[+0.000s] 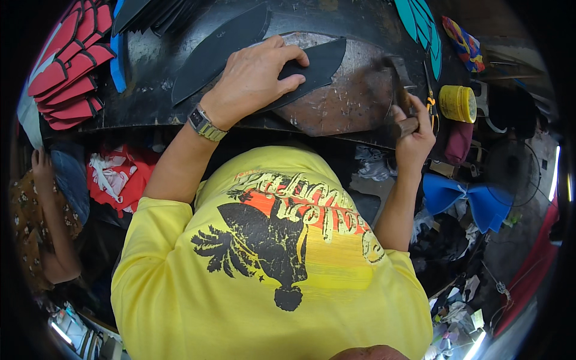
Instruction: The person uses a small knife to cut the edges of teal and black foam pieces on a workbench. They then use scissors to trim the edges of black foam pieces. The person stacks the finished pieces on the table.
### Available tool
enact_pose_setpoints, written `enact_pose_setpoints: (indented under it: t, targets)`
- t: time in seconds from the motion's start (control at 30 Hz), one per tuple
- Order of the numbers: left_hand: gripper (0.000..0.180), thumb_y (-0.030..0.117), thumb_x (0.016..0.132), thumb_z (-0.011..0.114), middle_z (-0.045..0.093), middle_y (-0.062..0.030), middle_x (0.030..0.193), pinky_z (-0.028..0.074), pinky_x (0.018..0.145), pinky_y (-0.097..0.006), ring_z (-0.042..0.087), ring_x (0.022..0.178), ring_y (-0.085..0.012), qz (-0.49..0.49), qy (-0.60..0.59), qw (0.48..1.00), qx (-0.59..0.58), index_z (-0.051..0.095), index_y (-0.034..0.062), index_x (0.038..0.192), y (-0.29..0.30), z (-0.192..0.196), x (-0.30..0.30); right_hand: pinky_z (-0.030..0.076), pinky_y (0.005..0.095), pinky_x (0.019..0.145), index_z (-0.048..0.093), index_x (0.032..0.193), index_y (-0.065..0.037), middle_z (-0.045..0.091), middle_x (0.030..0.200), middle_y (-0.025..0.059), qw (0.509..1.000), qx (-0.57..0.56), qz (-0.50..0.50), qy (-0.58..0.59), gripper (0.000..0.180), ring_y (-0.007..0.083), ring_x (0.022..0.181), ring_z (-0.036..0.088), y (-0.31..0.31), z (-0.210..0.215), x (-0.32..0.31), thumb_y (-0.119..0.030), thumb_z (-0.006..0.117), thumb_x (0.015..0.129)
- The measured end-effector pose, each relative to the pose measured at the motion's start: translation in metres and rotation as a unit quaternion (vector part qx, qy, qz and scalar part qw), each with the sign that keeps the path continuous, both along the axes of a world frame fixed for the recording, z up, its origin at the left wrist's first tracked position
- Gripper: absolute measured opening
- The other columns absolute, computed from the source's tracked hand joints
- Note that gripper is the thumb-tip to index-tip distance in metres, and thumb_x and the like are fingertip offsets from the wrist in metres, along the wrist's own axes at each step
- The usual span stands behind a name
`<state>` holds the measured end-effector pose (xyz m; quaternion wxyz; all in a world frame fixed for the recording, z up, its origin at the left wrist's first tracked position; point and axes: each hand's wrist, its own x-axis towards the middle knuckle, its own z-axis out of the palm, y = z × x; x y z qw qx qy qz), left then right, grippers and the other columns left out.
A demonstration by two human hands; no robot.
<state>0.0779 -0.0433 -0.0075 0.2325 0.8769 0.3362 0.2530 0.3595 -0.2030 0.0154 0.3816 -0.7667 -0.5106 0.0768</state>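
My left hand point(258, 75), with a watch at the wrist, bends its fingers over a black pointed piece of sheet material point(321, 60) and holds it down. That piece lies partly on a worn brown board point(336, 111). Another black leaf-shaped piece point(207, 57) rests flat on the dark table beyond my left wrist. At the board's right edge, my right hand point(415, 127) is closed round the wooden handle of a hammer point(406, 127). The hammer's head is raised and smeared by motion.
Red black-edged pieces point(69, 78) are stacked at the table's left, teal pieces point(423, 33) at the far right. Scissors point(431, 102) and a yellow tub point(458, 104) sit right of my right hand. Another person's arm point(54, 222) shows at the left edge.
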Motion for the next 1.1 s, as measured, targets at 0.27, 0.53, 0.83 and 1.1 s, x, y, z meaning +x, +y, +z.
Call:
enact_pose_setpoints:
  t: [0.27, 0.53, 0.83, 1.1]
  targets:
    - [0.026, 0.028, 0.087, 0.075, 0.064, -0.0049, 0.100, 0.053, 0.080, -0.038, 0.066, 0.092, -0.0274, 0.010, -0.003, 1.000, 0.003, 0.069, 0.0178, 0.111, -0.002, -0.002, 0.000, 0.050, 0.0296, 0.083, 0.068, 0.123, -0.007, 0.072, 0.108, 0.0106, 0.976, -0.026, -0.067, -0.204, 0.037, 0.0181, 0.096, 0.065, 0.010, -0.026, 0.026, -0.008, 0.079, 0.087]
    - [0.027, 0.029, 0.086, 0.076, 0.065, -0.0050, 0.103, 0.054, 0.081, -0.038, 0.067, 0.096, -0.0276, 0.004, 0.014, 0.999, -0.029, 0.069, 0.0186, 0.111, 0.001, 0.007, 0.001, 0.053, 0.0318, 0.085, 0.068, 0.124, -0.008, 0.071, 0.105, 0.0141, 0.984, 0.110, 0.142, 0.016, 0.041, 0.0253, 0.094, 0.069, 0.061, -0.030, -0.043, -0.007, 0.079, 0.085]
    - [0.022, 0.021, 0.087, 0.068, 0.064, -0.0099, 0.104, 0.054, 0.084, -0.042, 0.065, 0.098, -0.0329, -0.001, 0.014, 0.999, -0.046, 0.068, 0.0155, 0.108, -0.002, 0.012, 0.002, 0.050, 0.0252, 0.085, 0.065, 0.124, -0.003, 0.071, 0.098, 0.0074, 0.944, 0.106, 0.119, 0.289, 0.033, 0.0132, 0.092, 0.067, 0.098, -0.040, -0.025, -0.009, 0.072, 0.092]
    - [0.015, 0.006, 0.088, 0.070, 0.068, -0.0086, 0.095, 0.052, 0.081, -0.032, 0.066, 0.088, -0.0226, -0.048, -0.084, 0.986, -0.132, 0.075, 0.0078, 0.103, 0.011, 0.063, -0.037, 0.051, 0.0252, 0.084, 0.065, 0.122, -0.003, 0.068, 0.095, 0.0044, 0.930, 0.123, 0.161, 0.307, 0.031, 0.0113, 0.091, 0.065, 0.088, -0.044, -0.026, 0.000, 0.071, 0.092]
